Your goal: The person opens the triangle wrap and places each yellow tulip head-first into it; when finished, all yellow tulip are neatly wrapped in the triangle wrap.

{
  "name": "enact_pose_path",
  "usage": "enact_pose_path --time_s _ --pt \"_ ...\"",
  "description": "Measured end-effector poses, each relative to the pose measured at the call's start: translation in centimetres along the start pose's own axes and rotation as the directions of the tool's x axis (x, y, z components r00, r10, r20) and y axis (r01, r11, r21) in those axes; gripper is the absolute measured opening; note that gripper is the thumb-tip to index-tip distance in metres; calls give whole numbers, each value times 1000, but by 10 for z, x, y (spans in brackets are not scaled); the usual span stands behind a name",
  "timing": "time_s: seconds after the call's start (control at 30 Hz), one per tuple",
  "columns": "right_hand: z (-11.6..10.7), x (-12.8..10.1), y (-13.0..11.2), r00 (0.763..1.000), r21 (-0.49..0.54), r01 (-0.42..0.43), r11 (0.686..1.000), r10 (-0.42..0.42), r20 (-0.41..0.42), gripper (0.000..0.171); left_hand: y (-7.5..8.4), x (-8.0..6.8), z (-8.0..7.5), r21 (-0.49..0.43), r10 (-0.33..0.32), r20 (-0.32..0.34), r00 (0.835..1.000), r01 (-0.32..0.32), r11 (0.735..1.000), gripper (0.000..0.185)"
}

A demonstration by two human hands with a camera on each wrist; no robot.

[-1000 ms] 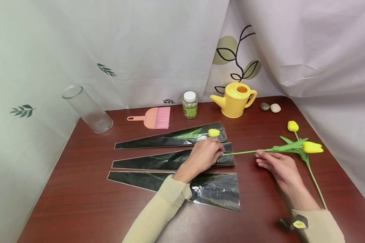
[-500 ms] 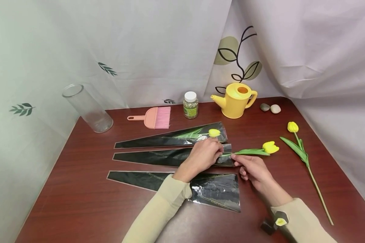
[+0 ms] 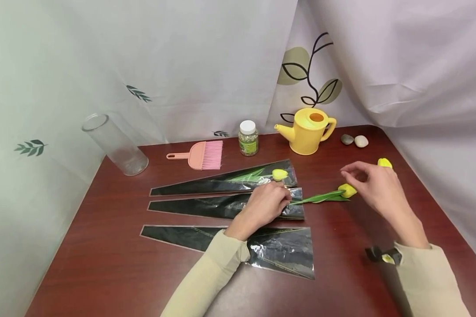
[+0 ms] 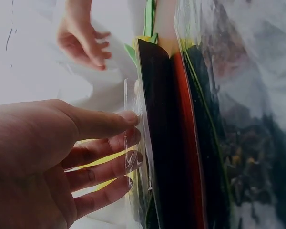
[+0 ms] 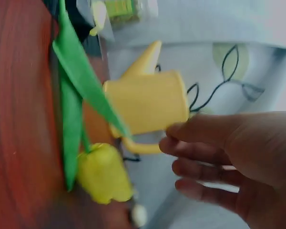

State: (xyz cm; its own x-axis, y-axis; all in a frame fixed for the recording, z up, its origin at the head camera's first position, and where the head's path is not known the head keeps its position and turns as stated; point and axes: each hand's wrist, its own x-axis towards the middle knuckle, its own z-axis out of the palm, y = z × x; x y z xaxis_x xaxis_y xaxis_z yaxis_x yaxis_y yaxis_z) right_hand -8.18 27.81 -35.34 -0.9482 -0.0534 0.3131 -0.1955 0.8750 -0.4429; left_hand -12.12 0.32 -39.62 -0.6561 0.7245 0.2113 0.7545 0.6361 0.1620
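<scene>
Three tapered black-and-clear flower sleeves lie side by side. My left hand (image 3: 266,200) pinches the mouth edge of the middle sleeve (image 3: 198,206); in the left wrist view, thumb and fingers hold its clear film (image 4: 136,131). A yellow tulip (image 3: 347,190) has its stem in that mouth, while bloom and leaves stick out to the right. Beyond this bloom my right hand (image 3: 376,187) is raised, holding nothing, thumb and fingertips near each other. The far sleeve (image 3: 194,184) contains another yellow tulip (image 3: 279,175). Nearest me is the front sleeve (image 3: 289,251), flat.
A further tulip (image 3: 385,163) lies at the right, mostly hidden by my right hand. Along the back stand a glass vase (image 3: 123,149), a pink brush (image 3: 198,155), a white-capped jar (image 3: 248,138), a yellow watering can (image 3: 305,132) and two pebbles (image 3: 360,141).
My right hand slid the tulip leftward, stem first, into the middle sleeve, then let go and moved away to the right. The left hand stayed at the sleeve mouth.
</scene>
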Motion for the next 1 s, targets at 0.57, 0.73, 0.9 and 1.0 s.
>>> enact_pose_path --time_s 0.57,0.73,0.9,1.0 --pt "11 15 28 871 -27 373 928 -340 354 22 0 -2 -3 -7 -14 -16 1000 14 1000 5" --pt "12 14 29 866 -37 371 928 -331 375 21 0 -1 -3 -7 -14 -9 1000 14 1000 5" --pt "15 13 23 865 -18 396 918 -367 343 23 0 0 -2 -11 -19 -5 1000 19 1000 5" --pt "25 16 13 850 14 448 894 -431 301 22 0 1 -3 -21 -19 -12 1000 18 1000 6"
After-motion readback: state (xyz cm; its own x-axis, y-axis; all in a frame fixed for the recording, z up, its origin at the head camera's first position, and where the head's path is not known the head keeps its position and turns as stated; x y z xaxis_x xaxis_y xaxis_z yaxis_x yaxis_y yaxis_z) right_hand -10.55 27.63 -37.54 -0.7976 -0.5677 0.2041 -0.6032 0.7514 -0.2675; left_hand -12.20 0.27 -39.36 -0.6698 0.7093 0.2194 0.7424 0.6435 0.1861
